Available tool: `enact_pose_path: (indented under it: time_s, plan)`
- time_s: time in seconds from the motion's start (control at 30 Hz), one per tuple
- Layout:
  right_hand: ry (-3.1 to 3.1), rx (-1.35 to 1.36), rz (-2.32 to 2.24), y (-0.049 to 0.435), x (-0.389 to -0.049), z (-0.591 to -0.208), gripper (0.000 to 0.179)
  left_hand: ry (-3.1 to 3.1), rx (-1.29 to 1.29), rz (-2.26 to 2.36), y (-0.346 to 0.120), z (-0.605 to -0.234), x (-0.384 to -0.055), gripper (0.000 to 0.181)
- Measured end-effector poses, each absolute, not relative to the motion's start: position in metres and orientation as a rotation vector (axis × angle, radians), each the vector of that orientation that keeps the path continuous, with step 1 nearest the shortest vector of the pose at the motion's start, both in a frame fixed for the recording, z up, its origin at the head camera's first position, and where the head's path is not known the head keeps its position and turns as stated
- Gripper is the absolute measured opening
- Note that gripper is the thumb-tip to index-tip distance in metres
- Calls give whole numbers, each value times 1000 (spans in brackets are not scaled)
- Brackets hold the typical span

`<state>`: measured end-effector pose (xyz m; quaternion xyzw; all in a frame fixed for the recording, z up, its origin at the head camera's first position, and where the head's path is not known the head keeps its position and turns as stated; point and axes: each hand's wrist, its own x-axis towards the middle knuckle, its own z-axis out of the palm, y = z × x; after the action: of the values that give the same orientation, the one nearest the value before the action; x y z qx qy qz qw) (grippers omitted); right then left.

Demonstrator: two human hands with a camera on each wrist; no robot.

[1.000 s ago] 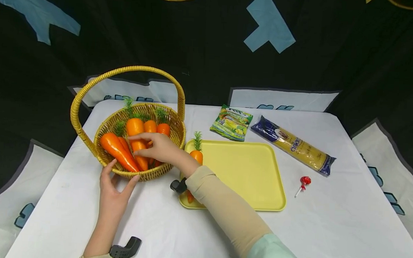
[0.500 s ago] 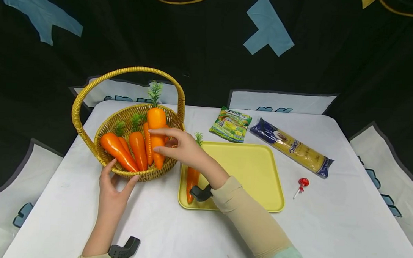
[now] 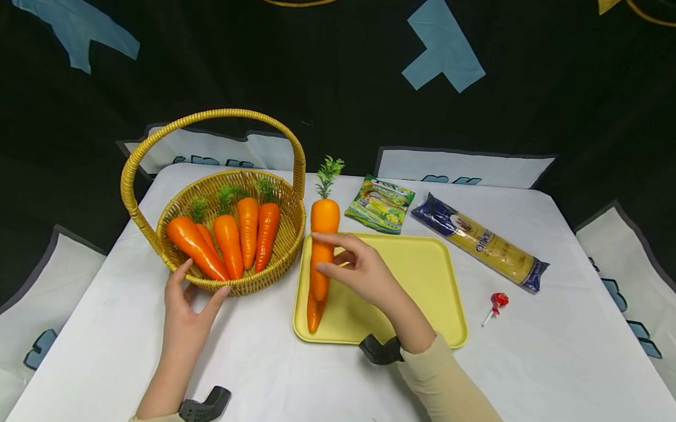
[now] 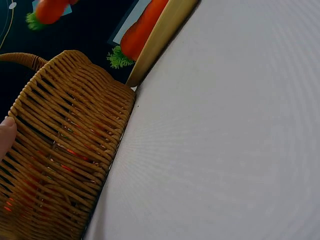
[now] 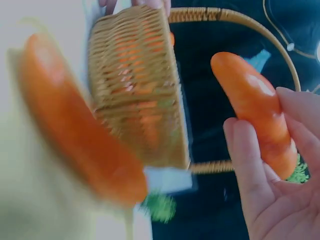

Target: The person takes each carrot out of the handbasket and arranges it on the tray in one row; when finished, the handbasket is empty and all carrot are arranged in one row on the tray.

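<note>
My right hand pinches an orange carrot with a green leafy top, above the left side of the yellow tray. In the right wrist view this carrot sits between thumb and fingers. Beneath it a second carrot lies on the tray, partly covered. My left hand grips the front rim of the wicker basket; the left wrist view catches only a thumb at the basket's edge. Inside the basket are several more carrots, their tops toward the back.
Behind the tray lies a green packet. A pasta bag rests slantwise at the right, with a red lollipop nearer me. The basket's tall handle arches over it. A black curtain hangs behind the table.
My right hand has lifted the thick carrot out of the basket and carried it rightward over the tray. The left hand and the basket have stayed in place.
</note>
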<state>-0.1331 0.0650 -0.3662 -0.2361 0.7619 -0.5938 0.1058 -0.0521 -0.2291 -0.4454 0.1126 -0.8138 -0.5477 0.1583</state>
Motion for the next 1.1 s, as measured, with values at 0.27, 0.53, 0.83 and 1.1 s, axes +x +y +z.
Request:
enact_pose_path:
  time_s: [0.27, 0.53, 0.83, 1.1]
  plan:
    - [2251, -403, -1695, 101, -114, -399, 53, -2338, 313, -1547, -229, -445, -51, 86]
    - [2370, -345, -1530, 105, -105, -419, 52, -2324, 308, -1561, -227, -443, -51, 85]
    - [2429, -405, -1434, 91, -102, -424, 50, -2328, 309, -1549, -227, -443, -51, 85]
    - [2526, -443, -1316, 79, -105, -422, 48, -2322, 301, -1542, -226, -443, -51, 83]
